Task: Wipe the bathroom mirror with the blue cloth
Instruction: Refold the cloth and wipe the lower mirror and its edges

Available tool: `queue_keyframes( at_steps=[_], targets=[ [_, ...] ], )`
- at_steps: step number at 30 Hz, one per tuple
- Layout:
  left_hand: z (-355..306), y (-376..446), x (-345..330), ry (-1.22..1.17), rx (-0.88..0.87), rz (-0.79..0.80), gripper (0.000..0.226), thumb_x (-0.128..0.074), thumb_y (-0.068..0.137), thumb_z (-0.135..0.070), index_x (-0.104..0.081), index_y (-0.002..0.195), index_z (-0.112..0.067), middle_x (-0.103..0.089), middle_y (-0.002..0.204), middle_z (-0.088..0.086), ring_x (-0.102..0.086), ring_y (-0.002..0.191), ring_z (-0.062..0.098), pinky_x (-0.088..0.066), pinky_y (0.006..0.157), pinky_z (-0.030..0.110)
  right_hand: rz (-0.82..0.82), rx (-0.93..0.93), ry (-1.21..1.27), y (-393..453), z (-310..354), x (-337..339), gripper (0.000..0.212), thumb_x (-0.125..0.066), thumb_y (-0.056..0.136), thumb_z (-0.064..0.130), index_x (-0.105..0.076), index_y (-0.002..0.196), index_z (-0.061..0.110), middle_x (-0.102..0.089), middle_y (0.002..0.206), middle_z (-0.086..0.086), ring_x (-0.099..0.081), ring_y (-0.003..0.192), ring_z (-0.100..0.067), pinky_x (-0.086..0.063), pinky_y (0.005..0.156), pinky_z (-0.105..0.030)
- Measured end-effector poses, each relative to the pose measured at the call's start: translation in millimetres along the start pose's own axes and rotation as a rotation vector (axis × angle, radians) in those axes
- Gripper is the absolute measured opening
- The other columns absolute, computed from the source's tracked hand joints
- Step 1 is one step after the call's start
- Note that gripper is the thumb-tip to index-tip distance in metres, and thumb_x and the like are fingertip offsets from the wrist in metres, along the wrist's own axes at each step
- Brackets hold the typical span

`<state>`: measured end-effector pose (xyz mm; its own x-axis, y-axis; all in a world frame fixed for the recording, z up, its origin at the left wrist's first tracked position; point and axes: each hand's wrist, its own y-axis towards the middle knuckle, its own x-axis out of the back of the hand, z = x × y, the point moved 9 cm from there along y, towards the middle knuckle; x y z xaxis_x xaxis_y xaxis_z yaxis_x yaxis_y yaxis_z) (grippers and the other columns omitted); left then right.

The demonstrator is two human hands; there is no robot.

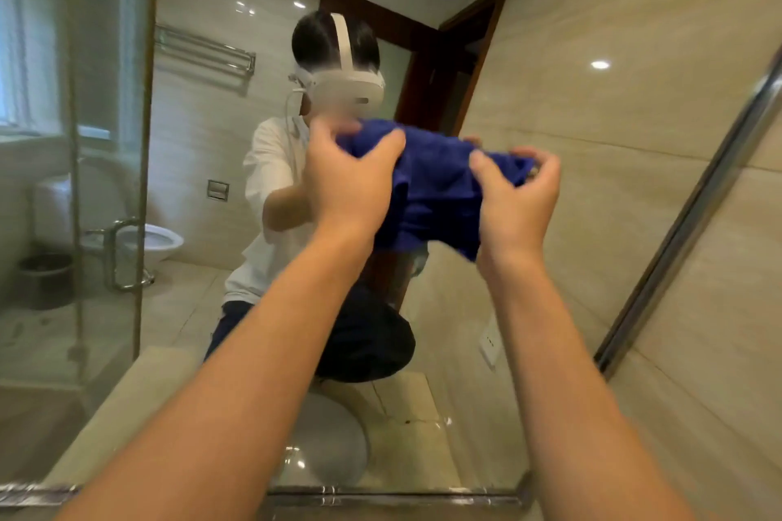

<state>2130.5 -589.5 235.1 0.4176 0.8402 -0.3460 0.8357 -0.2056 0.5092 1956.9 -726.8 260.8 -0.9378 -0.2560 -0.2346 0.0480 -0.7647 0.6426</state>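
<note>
The bathroom mirror (pixel 203 148) fills most of the view, with a chrome frame along its bottom and right edges. A bunched blue cloth (pixel 436 190) is held up in front of the glass at chest height. My left hand (pixel 351 182) grips its left end, thumb and fingers curled round the fabric. My right hand (pixel 518 199) pinches its right end. Whether the cloth touches the glass I cannot tell. The mirror reflects a person in a white shirt wearing a headset, partly hidden behind the cloth.
The chrome mirror frame (pixel 685 216) runs diagonally at the right, with beige wall tiles (pixel 719 351) beyond it. Reflected in the glass are a shower screen, toilet, towel rail, dark door frame and a white basin near the bottom edge.
</note>
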Motion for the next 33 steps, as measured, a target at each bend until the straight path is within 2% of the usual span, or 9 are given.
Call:
queue_keyframes(
  at_steps=[5, 10, 16, 20, 23, 25, 27, 30, 33],
  targets=[
    [-25.7, 46.4, -18.7, 0.118, -0.045, 0.008, 0.036, -0.079, 0.080, -0.030, -0.050, 0.100, -0.023, -0.048, 0.090, -0.016, -0.050, 0.083, -0.002, -0.042, 0.069, 0.009, -0.007, 0.017, -0.051, 43.1, 11.9, -32.7, 0.033, -0.073, 0.083, 0.016, -0.043, 0.092, 0.026, -0.062, 0.097, 0.004, -0.061, 0.085, -0.008, -0.046, 0.064, -0.013],
    [9.3, 29.4, 24.3, 0.315, -0.144, -0.032, 0.032, -0.078, 0.079, -0.033, -0.050, 0.093, -0.024, -0.056, 0.090, -0.016, -0.054, 0.087, 0.007, -0.039, 0.069, 0.012, 0.002, 0.088, -0.091, -2.7, -38.0, -41.6, 0.031, -0.070, 0.085, 0.020, -0.042, 0.098, 0.025, -0.063, 0.109, 0.007, -0.062, 0.099, -0.006, -0.050, 0.089, -0.029],
    [133.2, -44.5, 126.5, 0.375, 0.126, -0.105, 0.031, -0.078, 0.081, -0.028, -0.049, 0.089, -0.026, -0.062, 0.089, -0.005, -0.061, 0.089, 0.023, -0.044, 0.074, 0.033, 0.057, -0.054, -0.221, -136.6, -141.8, -44.7, 0.032, -0.070, 0.086, 0.025, -0.042, 0.098, 0.037, -0.060, 0.108, 0.001, -0.059, 0.100, -0.019, -0.048, 0.090, -0.045],
    [181.0, -74.7, 161.3, 0.426, 0.304, -0.081, 0.031, -0.076, 0.083, -0.028, -0.050, 0.095, -0.018, -0.062, 0.085, 0.002, -0.061, 0.087, 0.030, -0.037, 0.064, 0.033, 0.125, -0.125, -0.281, -174.6, -166.6, -48.0, 0.031, -0.071, 0.086, 0.013, -0.045, 0.100, 0.023, -0.051, 0.104, 0.020, -0.053, 0.097, -0.011, -0.047, 0.090, -0.030],
    [159.4, -57.6, 162.6, 0.453, 0.250, -0.048, 0.029, -0.076, 0.083, -0.029, -0.050, 0.093, -0.021, -0.058, 0.081, -0.006, -0.058, 0.084, 0.022, -0.035, 0.058, 0.018, 0.137, -0.139, -0.282, -165.0, -150.9, -54.2, 0.032, -0.072, 0.084, 0.011, -0.045, 0.099, 0.019, -0.053, 0.097, 0.016, -0.055, 0.092, -0.015, -0.039, 0.077, -0.009],
    [120.4, -29.9, 153.9, 0.389, 0.125, -0.046, 0.028, -0.076, 0.083, -0.028, -0.050, 0.091, -0.025, -0.056, 0.083, -0.014, -0.056, 0.082, 0.012, -0.038, 0.062, 0.009, 0.147, -0.080, -0.215, -143.3, -120.4, -66.6, 0.032, -0.073, 0.085, 0.014, -0.047, 0.102, 0.019, -0.056, 0.099, 0.015, -0.058, 0.092, -0.006, -0.039, 0.077, -0.011],
    [73.0, 2.7, 141.3, 0.313, -0.027, -0.046, 0.029, -0.076, 0.084, -0.027, -0.047, 0.088, -0.030, -0.058, 0.090, -0.014, -0.058, 0.087, 0.010, -0.044, 0.074, 0.014, 0.135, 0.011, -0.145, -112.2, -82.1, -81.7, 0.032, -0.072, 0.086, 0.015, -0.048, 0.107, 0.015, -0.057, 0.102, 0.012, -0.055, 0.091, 0.008, -0.041, 0.080, -0.008],
    [37.2, 38.3, 132.2, 0.285, -0.108, -0.026, 0.030, -0.075, 0.084, -0.029, -0.047, 0.093, -0.024, -0.062, 0.110, -0.009, -0.059, 0.101, 0.010, -0.048, 0.087, 0.025, 0.158, 0.066, -0.091, -79.8, -47.3, -105.8, 0.034, -0.071, 0.085, 0.019, -0.044, 0.105, 0.015, -0.060, 0.113, 0.004, -0.059, 0.101, -0.002, -0.047, 0.091, -0.021],
    [43.8, 33.8, 145.3, 0.350, -0.131, -0.020, 0.030, -0.074, 0.084, -0.029, -0.047, 0.095, -0.021, -0.063, 0.108, -0.010, -0.058, 0.094, 0.001, -0.045, 0.080, 0.013, 0.105, 0.094, -0.136, -100.0, -59.3, -108.8, 0.031, -0.070, 0.087, 0.020, -0.043, 0.103, 0.015, -0.060, 0.113, 0.002, -0.058, 0.101, -0.004, -0.046, 0.092, -0.021]
  ],
)
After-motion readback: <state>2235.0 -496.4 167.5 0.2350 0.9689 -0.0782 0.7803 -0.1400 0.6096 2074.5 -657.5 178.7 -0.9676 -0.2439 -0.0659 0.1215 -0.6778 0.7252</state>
